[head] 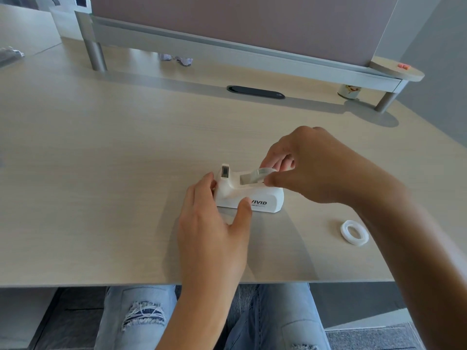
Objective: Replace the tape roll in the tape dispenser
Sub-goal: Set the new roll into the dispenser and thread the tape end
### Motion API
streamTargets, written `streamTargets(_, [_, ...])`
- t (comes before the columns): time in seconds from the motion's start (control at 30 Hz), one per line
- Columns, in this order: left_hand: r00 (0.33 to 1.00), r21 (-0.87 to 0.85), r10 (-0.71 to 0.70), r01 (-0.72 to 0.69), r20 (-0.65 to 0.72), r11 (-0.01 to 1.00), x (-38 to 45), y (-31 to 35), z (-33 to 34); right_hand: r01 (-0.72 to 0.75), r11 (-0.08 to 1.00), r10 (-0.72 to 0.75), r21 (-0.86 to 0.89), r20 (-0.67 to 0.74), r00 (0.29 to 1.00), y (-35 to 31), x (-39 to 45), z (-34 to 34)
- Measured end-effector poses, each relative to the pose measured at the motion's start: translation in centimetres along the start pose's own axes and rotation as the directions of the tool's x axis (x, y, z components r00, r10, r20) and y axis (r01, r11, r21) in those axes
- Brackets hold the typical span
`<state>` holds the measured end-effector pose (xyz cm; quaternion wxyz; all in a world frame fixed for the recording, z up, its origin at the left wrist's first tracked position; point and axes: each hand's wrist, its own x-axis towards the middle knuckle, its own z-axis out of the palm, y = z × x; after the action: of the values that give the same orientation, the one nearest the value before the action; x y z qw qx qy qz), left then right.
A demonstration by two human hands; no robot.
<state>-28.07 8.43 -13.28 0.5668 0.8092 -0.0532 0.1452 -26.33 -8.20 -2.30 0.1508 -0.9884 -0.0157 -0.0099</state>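
A white tape dispenser (267, 199) with dark lettering stands on the pale wooden desk (101, 173), its cutter end pointing left. My left hand (214, 223) grips the dispenser's left end, thumb on the near side, fingers behind. My right hand (310, 168) pinches a clear tape roll (255, 176) that sits in the dispenser's cradle. A second white tape roll (354, 232) lies flat on the desk to the right, under my right forearm.
A grey partition shelf (227, 54) on metal legs runs along the back. A black cable grommet (255, 92) sits behind the dispenser. A small printed cup (350, 91) stands under the shelf at the right. The desk's front edge is close to my knees.
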Motion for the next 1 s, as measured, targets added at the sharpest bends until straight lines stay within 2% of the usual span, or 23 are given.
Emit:
streamTargets(0.23, [1.0, 0.009, -0.03, 0.03, 0.004, 0.999, 0.2, 0.1, 0.0, 0.01, 0.98, -0.009, -0.198, 0.005, 1.0, -1.7, 0.4, -0.5])
streamTargets(0.4, [0.999, 0.009, -0.035, 0.035, 0.008, 0.999, 0.2, 0.3, -0.1, 0.039, 0.989, -0.041, -0.146, -0.007, 0.999, -0.9, 0.2, -1.3])
streamTargets(0.63, [0.999, 0.009, -0.036, 0.036, 0.023, 0.999, 0.2, 0.5, -0.3, 0.046, 0.999, -0.045, 0.016, -0.04, 0.998, 0.8, -0.5, -0.2])
streamTargets(0.73, [0.999, 0.011, -0.035, 0.035, 0.021, 0.999, 0.2, 0.4, -0.2, 0.052, 0.999, -0.051, 0.012, -0.056, 0.997, 0.8, -0.6, 0.1])
streamTargets(1.0, [0.999, -0.003, -0.041, 0.041, 0.003, 0.999, 0.2, 0.1, -0.1, 0.072, 0.992, -0.072, -0.103, 0.006, 0.997, 0.2, 0.2, -0.3])
